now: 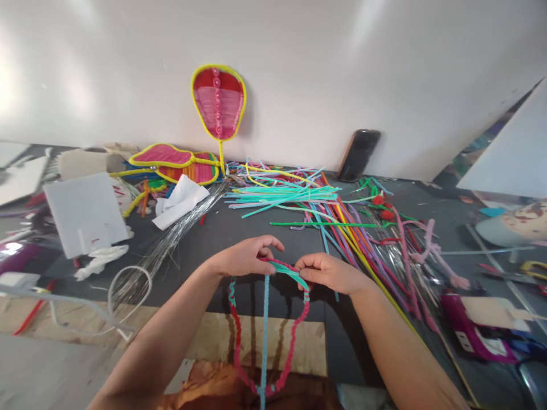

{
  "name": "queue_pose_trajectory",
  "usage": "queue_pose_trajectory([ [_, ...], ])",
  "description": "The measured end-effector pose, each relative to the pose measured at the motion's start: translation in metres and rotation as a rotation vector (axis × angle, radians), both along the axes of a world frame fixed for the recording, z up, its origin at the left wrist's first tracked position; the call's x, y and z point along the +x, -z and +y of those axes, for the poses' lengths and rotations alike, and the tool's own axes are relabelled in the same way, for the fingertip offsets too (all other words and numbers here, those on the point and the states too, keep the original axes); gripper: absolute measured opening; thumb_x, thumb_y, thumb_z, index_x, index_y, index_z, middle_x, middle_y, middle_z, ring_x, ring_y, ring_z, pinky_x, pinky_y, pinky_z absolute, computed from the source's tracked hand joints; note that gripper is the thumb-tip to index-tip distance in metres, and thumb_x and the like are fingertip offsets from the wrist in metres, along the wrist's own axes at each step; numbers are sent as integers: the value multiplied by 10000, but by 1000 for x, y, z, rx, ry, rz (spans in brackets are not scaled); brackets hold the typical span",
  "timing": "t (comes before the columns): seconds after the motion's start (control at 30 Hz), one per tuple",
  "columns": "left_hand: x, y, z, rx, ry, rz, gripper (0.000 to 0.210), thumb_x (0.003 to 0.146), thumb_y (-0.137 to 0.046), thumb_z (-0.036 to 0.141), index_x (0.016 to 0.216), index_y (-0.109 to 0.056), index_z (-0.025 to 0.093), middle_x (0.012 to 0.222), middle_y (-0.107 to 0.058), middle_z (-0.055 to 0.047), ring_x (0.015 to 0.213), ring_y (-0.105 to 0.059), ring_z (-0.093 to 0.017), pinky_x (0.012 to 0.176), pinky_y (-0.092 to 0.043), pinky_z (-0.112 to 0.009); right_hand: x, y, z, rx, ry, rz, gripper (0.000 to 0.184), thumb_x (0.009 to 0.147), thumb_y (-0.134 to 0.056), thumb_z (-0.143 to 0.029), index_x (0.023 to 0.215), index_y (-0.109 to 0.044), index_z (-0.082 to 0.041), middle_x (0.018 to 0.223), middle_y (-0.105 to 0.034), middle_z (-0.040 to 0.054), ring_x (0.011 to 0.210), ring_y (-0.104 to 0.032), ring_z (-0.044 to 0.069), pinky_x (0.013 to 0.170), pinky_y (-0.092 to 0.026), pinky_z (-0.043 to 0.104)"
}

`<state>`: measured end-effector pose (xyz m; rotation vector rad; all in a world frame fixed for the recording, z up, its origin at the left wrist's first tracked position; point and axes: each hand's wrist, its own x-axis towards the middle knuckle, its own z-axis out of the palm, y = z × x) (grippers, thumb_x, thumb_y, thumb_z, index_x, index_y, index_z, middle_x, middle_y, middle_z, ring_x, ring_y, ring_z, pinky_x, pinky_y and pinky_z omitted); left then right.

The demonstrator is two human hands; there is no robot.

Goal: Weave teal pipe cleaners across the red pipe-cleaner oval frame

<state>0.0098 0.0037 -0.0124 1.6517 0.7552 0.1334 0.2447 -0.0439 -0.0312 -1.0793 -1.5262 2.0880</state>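
Note:
Between both hands hangs a loop of pipe cleaners [292,341], twisted in pink and red with turquoise patches. A light blue pipe cleaner [265,330] runs down its middle. Turquoise strands [286,270] lie along the loop's top edge. My left hand [250,256] pinches that edge with thumb and fingertips near the blue strand, its index finger raised. A little to the right, my right hand [327,272] is closed on the turquoise strands at the loop's top right corner. The exact fingertip contact is partly hidden.
Turquoise pipe cleaners [290,195] lie piled at the back beside a phone [359,155] leaning on the wall. A yellow-edged pink shape [219,102] stands upright. Thin wires [171,228] and a white cable [128,270] lie left; a purple tool [465,327] is right.

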Motion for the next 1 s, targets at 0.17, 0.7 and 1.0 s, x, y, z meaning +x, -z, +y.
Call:
queue_pose_trajectory([
  [0.17,0,-4,-2,37,-21,-18,420,727,-598,247,1117,-462,173,670,-485,64,544,-395,-69,509,-308,-187,0,2,-1,-32,55,49,302,780,-631,-423,826,-619,-124,722,-654,28,654,-583,112,670,-458,254],
  [0.7,2,-3,-2,41,-36,-11,415,728,-592,244,1116,-466,168,661,-481,65,547,-392,-71,515,-301,-187,-1,7,0,-25,106,97,316,778,-634,-428,820,-634,-115,707,-664,40,638,-592,120,641,-460,248],
  [1.0,1,-1,-2,44,-43,-4,410,728,-603,266,1108,-478,171,652,-474,68,532,-389,-69,503,-297,-186,1,6,-2,-41,63,59,323,676,-746,-342,897,-626,-139,722,-658,0,640,-576,102,643,-428,225],
])
